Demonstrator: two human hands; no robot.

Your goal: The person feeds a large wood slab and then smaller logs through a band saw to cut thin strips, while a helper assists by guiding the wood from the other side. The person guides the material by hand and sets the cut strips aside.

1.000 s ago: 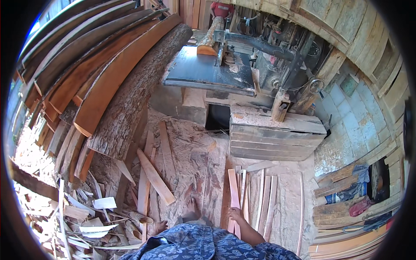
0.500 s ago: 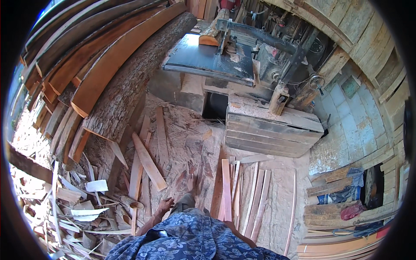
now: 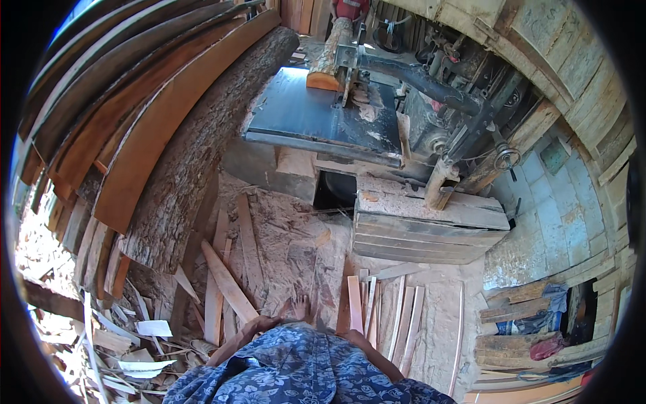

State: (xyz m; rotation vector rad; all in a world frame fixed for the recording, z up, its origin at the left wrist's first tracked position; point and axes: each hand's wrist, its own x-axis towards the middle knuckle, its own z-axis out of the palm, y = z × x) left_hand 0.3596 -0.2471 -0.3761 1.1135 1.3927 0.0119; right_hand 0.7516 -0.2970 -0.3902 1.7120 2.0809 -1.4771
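Note:
My left hand [image 3: 268, 323] is low in the middle, beside my patterned shirt over a bare foot [image 3: 300, 306]; its fingers are too small and partly hidden to read. My right hand [image 3: 350, 336] is near the lower end of a pale pink wooden strip [image 3: 354, 299] among several long strips, its fingers mostly hidden. Ahead, a sawn log [image 3: 323, 79] with an orange cut end rests on the black saw table [image 3: 289, 111], against the blade assembly [image 3: 346, 60]. A person in red [image 3: 348, 8] stands at the log's far end.
Stacked curved planks [image 3: 145, 151] and a bark-covered log [image 3: 182, 205] fill the left. Machine arms and a handwheel [image 3: 507, 159] stand right, above a wooden box [image 3: 427, 239]. Offcuts [image 3: 153, 328] and sawdust cover the floor. Boards and cloths [image 3: 545, 347] lie at lower right.
My right hand has left its grip on the pink strip and drawn back beside my body. My left hand has come into view and moved inward. The view has shifted slightly.

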